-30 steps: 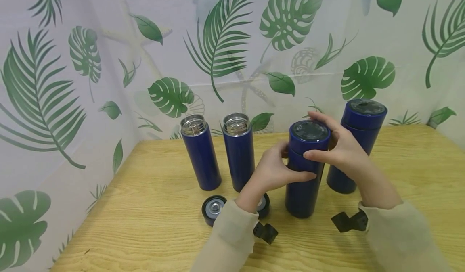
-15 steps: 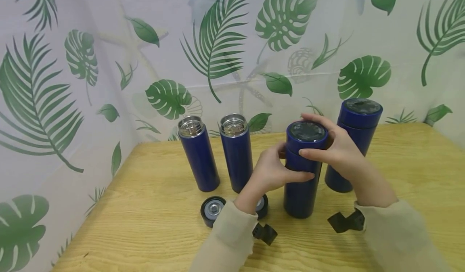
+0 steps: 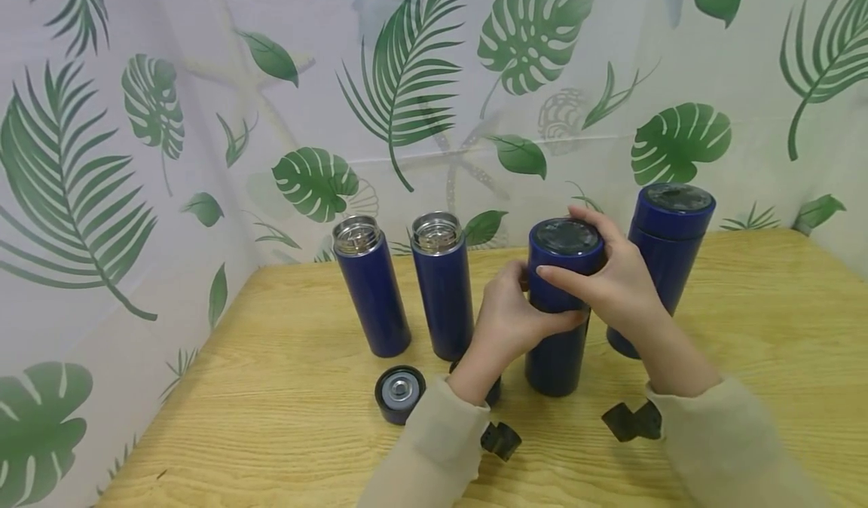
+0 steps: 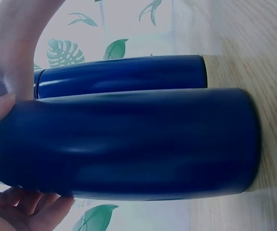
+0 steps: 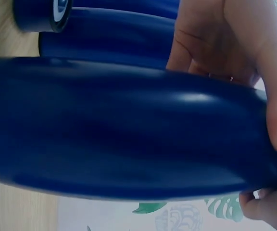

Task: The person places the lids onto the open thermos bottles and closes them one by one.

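Observation:
A dark blue vacuum flask (image 3: pixel 554 361) stands between my hands, its glossy black-topped lid (image 3: pixel 568 237) on. My left hand (image 3: pixel 505 316) grips the upper body, thumb across the front. Higher up, my right hand (image 3: pixel 620 278) holds the lid, thumb in front and fingers behind. In the left wrist view the flask body (image 4: pixel 129 144) fills the middle; it also crosses the right wrist view, where the flask (image 5: pixel 129 130) has fingers round its top end. I cannot tell whether its base touches the table.
Two lidless blue flasks (image 3: pixel 376 297) with steel rims stand to the left. An upturned lid (image 3: pixel 400 391) lies before them; another lid (image 3: pixel 493 395) is partly hidden by my left wrist. A lidded flask (image 3: pixel 667 248) stands behind my right hand on the wooden table (image 3: pixel 271 417).
The held flask has shifted slightly left and up in the head view. My right hand has turned with its thumb farther left across the lid. The left hand keeps its grip.

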A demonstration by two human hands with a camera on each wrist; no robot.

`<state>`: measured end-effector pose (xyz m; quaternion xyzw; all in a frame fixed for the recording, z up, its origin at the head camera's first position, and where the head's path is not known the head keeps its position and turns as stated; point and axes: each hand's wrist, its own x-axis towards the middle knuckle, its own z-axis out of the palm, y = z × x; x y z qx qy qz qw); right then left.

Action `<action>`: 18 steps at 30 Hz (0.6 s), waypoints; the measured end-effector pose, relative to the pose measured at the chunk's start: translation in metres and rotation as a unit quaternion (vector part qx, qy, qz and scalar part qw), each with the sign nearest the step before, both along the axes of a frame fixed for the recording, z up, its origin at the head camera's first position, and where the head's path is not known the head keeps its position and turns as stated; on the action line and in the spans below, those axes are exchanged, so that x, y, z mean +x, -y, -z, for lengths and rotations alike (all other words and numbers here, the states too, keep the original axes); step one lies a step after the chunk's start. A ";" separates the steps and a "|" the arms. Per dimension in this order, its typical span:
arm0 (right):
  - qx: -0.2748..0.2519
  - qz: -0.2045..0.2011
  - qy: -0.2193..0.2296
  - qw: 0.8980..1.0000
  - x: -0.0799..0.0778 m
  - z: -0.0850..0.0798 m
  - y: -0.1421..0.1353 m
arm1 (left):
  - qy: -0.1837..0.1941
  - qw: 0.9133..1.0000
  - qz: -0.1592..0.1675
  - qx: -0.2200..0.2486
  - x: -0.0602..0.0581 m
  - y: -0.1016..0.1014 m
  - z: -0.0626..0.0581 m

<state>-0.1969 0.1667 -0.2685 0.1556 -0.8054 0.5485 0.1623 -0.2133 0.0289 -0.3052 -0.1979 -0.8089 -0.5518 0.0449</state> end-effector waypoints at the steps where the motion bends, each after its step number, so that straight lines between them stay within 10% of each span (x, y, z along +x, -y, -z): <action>1: 0.002 0.008 -0.003 1.000 0.000 0.000 0.001 | -0.004 1.000 -0.003 -0.001 0.000 0.000 0.000; 12: 0.023 0.050 -0.010 0.998 0.005 0.000 0.008 | -0.012 1.000 -0.009 -0.004 0.000 0.000 0.001; 18: -0.038 -0.067 -0.012 0.997 0.001 0.000 -0.002 | 0.021 0.998 0.065 -0.013 -0.007 0.012 -0.004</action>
